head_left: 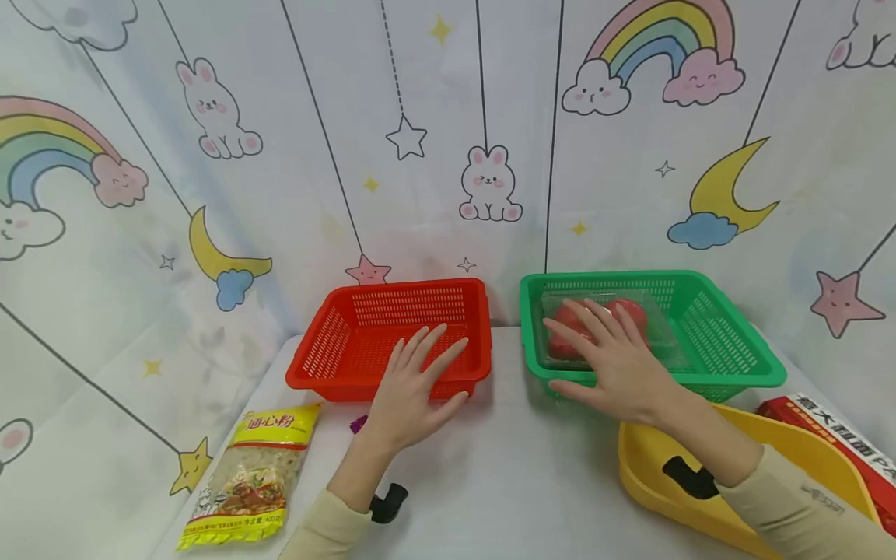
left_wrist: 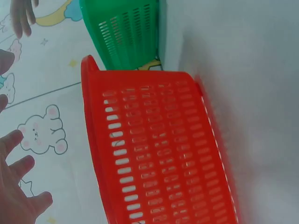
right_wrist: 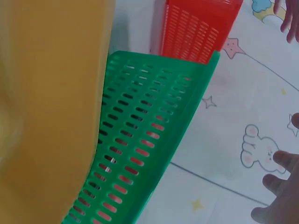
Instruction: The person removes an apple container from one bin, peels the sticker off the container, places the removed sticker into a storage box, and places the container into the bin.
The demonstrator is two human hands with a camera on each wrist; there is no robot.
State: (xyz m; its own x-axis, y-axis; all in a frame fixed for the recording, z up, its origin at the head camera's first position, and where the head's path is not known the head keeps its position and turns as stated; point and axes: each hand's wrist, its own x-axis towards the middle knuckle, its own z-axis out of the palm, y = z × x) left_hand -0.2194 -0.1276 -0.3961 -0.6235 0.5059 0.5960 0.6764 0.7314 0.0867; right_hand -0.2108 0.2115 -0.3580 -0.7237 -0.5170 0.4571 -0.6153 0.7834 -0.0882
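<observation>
My left hand (head_left: 409, 397), its fingers spread, hovers before the red basket (head_left: 329, 381) and holds nothing. In the left wrist view the fingers (left_wrist: 23, 165) lie apart from the basket's rim. My right hand (head_left: 619, 369) is likewise spread in front of the green basket (head_left: 728, 379), with nothing in its grasp. Inside the green basket sits a clear plastic tray (head_left: 665, 334) with red, round items (head_left: 630, 315) that my right hand partly covers. From the right wrist view, the fingers (right_wrist: 275, 182) stand off from the green basket's rim.
A yellow bag of pasta (head_left: 255, 474) lies at the left. On the right stands a yellow bin (head_left: 658, 490) under my right forearm, beside a red box (head_left: 840, 443). A small purple item (head_left: 358, 424) shows partly behind my left hand. A printed cloth wall (head_left: 434, 233) rises behind.
</observation>
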